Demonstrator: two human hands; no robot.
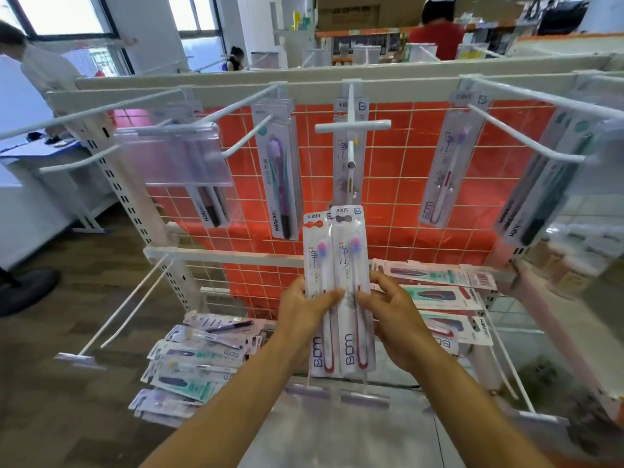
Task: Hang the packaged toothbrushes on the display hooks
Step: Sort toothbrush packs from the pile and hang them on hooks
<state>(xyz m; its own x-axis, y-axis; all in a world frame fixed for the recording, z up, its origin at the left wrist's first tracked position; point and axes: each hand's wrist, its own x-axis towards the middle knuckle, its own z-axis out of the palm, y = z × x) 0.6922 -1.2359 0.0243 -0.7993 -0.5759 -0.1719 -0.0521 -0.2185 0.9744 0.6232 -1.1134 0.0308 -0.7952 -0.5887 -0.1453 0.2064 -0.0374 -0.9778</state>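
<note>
Head view, centre: left hand [304, 314] and right hand [396, 317] are gripping two white-carded red-handled toothbrush packs [337, 261] in curled fingers [332, 295]; hang-holes [342, 218] are needing alignment before threading the white metal hook [351, 130] above.

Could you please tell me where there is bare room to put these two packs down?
The grey base in front, between the left pile and the right-hand packs, is bare. Both sides are crowded; two hook tags jut over it.
</note>
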